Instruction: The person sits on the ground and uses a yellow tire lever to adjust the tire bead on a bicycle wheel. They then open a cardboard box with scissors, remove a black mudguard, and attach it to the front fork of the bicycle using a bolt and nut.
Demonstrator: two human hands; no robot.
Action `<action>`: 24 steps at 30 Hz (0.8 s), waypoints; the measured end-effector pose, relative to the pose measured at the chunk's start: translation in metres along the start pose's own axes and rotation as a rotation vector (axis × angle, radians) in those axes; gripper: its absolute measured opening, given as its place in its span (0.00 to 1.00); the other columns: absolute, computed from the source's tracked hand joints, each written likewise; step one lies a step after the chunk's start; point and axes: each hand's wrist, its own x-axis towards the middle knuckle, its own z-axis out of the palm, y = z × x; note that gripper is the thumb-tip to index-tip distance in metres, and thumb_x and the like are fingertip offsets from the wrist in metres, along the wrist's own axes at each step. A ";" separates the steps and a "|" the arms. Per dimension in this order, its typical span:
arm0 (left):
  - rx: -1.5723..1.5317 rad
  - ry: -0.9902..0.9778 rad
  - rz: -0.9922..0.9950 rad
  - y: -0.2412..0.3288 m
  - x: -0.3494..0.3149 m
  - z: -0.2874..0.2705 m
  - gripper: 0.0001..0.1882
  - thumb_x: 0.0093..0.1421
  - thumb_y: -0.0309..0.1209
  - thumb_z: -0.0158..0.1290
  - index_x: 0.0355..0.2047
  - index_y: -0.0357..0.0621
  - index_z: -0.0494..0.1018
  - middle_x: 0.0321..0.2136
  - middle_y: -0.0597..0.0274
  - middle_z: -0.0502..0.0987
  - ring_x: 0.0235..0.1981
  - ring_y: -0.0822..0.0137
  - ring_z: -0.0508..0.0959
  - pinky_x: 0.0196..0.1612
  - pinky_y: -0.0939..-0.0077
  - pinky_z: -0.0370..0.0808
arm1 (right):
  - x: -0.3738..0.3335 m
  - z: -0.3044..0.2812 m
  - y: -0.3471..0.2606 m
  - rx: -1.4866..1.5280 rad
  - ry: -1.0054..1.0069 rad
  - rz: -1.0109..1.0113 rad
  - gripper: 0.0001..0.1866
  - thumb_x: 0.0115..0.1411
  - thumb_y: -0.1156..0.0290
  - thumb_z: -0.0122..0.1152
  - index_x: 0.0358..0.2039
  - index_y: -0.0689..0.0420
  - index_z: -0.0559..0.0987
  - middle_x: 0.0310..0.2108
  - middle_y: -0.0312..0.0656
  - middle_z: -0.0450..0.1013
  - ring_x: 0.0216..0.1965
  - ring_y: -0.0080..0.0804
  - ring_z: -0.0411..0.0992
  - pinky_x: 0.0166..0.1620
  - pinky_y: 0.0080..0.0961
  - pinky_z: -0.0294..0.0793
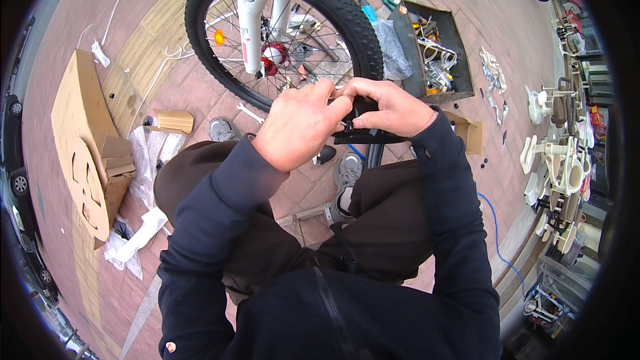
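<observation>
My left hand and my right hand meet in front of me, their fingertips almost touching. Between them is a black part with a long flat edge; its kind is hard to tell. Thumb and fingers of the right hand curl round its upper side. The left hand's fingers are pinched together at its left end, and what they grip is hidden. Just beyond the hands stands a bicycle wheel with a knobby black tyre, held in a white suspension fork.
An open metal toolbox full of tools sits at right beyond my hands. A wrench lies by my left shoe. Cardboard and plastic wrap lie at left. Child seats line the right, near a blue hose.
</observation>
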 end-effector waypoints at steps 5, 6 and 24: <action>-0.236 -0.013 -0.440 0.009 -0.010 -0.002 0.09 0.50 0.28 0.55 0.30 0.44 0.66 0.28 0.57 0.65 0.28 0.54 0.71 0.29 0.64 0.67 | -0.019 0.013 -0.033 -0.454 0.564 -0.165 0.16 0.43 0.77 0.61 0.35 0.64 0.73 0.37 0.45 0.71 0.37 0.37 0.70 0.43 0.25 0.68; -0.271 -0.003 -0.495 0.010 -0.011 0.000 0.09 0.51 0.27 0.55 0.30 0.43 0.66 0.27 0.57 0.65 0.28 0.54 0.71 0.29 0.64 0.67 | -0.020 0.023 -0.036 -0.388 0.587 -0.126 0.15 0.43 0.77 0.61 0.35 0.63 0.73 0.34 0.44 0.72 0.35 0.34 0.71 0.41 0.24 0.69; -1.194 0.007 -0.816 0.008 -0.027 0.057 0.10 0.59 0.32 0.46 0.29 0.36 0.67 0.24 0.60 0.70 0.27 0.71 0.68 0.31 0.76 0.66 | -0.009 0.058 -0.005 -0.356 0.684 0.064 0.08 0.43 0.78 0.61 0.27 0.63 0.79 0.22 0.42 0.74 0.22 0.31 0.71 0.28 0.24 0.70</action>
